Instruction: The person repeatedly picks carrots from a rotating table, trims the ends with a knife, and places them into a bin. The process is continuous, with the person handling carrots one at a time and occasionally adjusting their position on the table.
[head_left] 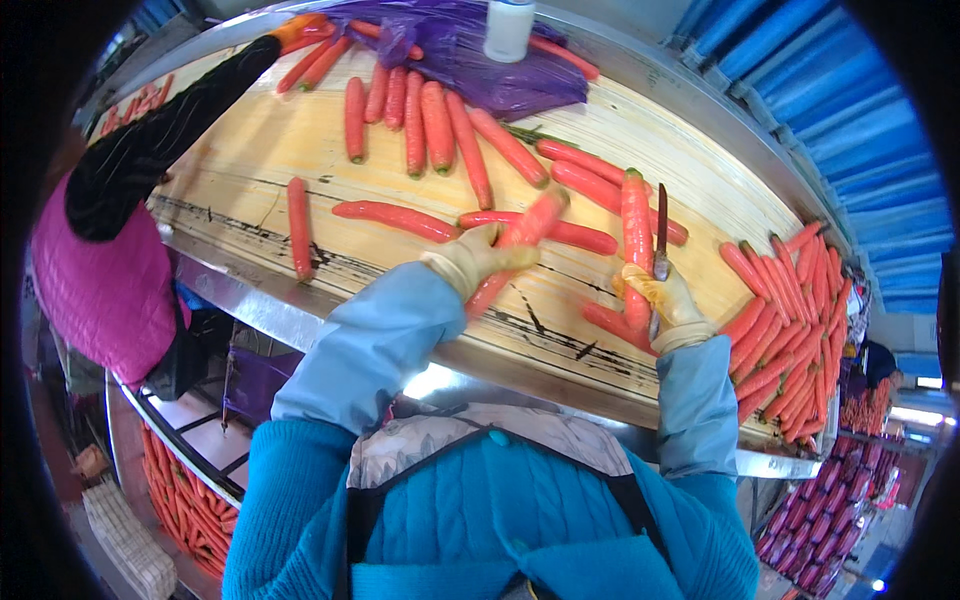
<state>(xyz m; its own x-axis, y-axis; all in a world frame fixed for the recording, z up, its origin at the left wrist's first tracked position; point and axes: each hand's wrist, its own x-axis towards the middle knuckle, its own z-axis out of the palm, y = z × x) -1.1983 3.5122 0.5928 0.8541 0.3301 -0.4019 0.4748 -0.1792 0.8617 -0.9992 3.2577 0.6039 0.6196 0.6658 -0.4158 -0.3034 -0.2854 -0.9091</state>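
Beyond, purple plastic (460, 62) borders carrots (437, 125).

The pale-yellow-gloved left hand (480, 260) curls in a grip, its blue-sleeved left forearm (375, 345) slanting forward and rightward. The pale-yellow-gloved right hand (676, 302) is closed, its blue-sleeved right forearm (697, 405) reaching nearly straight forward.

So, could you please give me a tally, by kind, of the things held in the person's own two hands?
Long orange-red carrots: 2, the blurred carrot in the left hand and the upright carrot in the right hand
Narrow dark-bladed knife: 1, in the right hand
Total: 3
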